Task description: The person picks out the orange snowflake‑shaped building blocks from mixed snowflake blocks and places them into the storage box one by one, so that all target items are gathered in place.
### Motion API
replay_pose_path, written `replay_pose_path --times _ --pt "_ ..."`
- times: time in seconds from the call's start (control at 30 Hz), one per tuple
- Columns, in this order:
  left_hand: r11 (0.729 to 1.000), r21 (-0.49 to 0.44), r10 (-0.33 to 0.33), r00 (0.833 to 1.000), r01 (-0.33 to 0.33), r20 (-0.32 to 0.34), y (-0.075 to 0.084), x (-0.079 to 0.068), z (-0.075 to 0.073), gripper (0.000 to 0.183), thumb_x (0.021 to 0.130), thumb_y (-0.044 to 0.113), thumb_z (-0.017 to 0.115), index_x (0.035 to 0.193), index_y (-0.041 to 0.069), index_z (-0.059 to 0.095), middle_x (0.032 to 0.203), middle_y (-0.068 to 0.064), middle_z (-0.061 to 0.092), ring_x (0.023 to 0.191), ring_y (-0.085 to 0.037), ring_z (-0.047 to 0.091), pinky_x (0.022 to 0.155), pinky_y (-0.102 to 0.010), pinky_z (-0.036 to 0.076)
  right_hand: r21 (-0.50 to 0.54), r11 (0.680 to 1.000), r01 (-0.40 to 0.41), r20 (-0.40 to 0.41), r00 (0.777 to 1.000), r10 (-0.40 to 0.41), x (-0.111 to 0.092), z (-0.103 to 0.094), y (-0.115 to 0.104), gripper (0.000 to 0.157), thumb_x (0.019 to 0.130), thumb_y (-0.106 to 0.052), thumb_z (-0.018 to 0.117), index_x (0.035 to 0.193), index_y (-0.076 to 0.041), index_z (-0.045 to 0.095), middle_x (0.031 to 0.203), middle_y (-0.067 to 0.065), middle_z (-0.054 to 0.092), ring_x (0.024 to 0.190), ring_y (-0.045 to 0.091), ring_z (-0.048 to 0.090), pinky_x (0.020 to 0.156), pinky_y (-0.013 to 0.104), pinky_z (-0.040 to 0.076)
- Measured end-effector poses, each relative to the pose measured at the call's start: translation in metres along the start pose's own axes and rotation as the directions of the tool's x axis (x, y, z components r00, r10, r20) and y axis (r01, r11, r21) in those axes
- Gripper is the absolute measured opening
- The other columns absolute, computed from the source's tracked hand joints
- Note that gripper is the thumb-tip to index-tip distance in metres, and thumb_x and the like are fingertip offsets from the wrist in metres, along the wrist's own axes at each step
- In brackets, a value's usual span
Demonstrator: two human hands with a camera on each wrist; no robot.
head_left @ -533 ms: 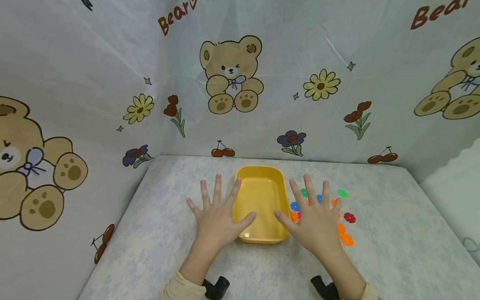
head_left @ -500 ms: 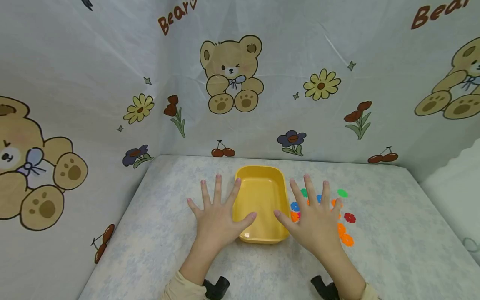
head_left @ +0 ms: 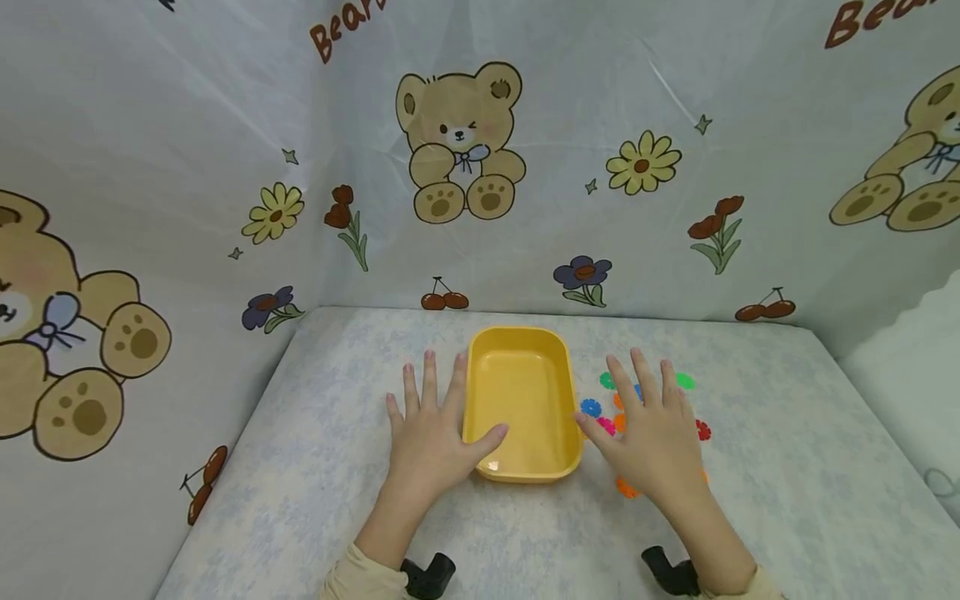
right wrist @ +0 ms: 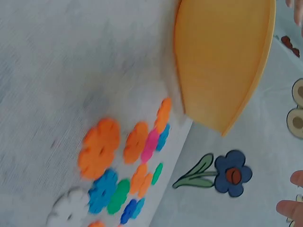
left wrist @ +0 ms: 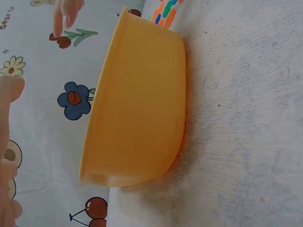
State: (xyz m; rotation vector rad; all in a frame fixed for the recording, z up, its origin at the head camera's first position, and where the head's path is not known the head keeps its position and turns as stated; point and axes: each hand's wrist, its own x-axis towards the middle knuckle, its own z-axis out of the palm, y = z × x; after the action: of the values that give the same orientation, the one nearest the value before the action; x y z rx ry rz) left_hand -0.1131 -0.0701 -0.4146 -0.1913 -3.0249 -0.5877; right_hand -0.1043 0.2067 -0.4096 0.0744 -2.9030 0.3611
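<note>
Orange flowers (head_left: 627, 488) peek out — the right hand (head_left: 662, 450) slid right, spread and empty like the left hand (head_left: 430, 442), nothing grabbed yet.

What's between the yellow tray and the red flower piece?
Head view: from the yellow tray outward, a blue piece, a pink piece and an orange piece, then the right hand, which may hide more.

Head view evenly lit, small glint on yellow tray (head_left: 522, 408); wrist views dimmer, right one softer.
</note>
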Motion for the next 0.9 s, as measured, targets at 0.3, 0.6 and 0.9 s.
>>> replay_pose_path --times 0.3,0.6,0.9 --pt "0.985 -0.173 0.003 0.995 0.015 0.101 -0.011 -0.005 0.010 0.123 0.069 0.090 0.055 0.158 0.036 -0.008 0.167 -0.005 -0.011 0.155 -0.034 -0.003 0.117 -0.065 0.026 0.043 0.999 -0.025 0.043 0.999 0.023 0.008 -0.004 0.053 0.087 0.088 -0.038 0.074 0.157 -0.013 0.028 0.156 0.026 0.031 0.136 0.056 0.028 0.097 0.081 0.031" --pt "0.859 -0.512 0.070 0.984 0.025 0.166 -0.030 -0.007 0.044 0.138 0.058 0.073 0.082 0.153 0.046 -0.013 0.169 0.002 0.000 0.154 -0.025 0.013 0.118 -0.061 0.027 0.256 0.966 -0.047 0.252 0.968 -0.019 0.027 0.013 0.099 0.055 0.097 -0.022 0.063 0.146 -0.005 0.045 0.144 0.027 0.046 0.129 0.051 0.038 0.100 0.072 0.038" --pt "0.683 -0.730 0.138 0.977 0.025 0.163 -0.034 -0.009 0.072 0.142 0.060 0.057 0.091 0.154 0.046 -0.015 0.167 0.010 0.006 0.152 -0.018 0.020 0.122 -0.056 0.022 0.299 0.954 -0.023 0.316 0.946 -0.076 0.053 0.041 0.109 0.042 0.096 -0.018 0.067 0.133 -0.002 0.059 0.129 0.023 0.058 0.113 0.039 0.053 0.098 0.059 0.049"
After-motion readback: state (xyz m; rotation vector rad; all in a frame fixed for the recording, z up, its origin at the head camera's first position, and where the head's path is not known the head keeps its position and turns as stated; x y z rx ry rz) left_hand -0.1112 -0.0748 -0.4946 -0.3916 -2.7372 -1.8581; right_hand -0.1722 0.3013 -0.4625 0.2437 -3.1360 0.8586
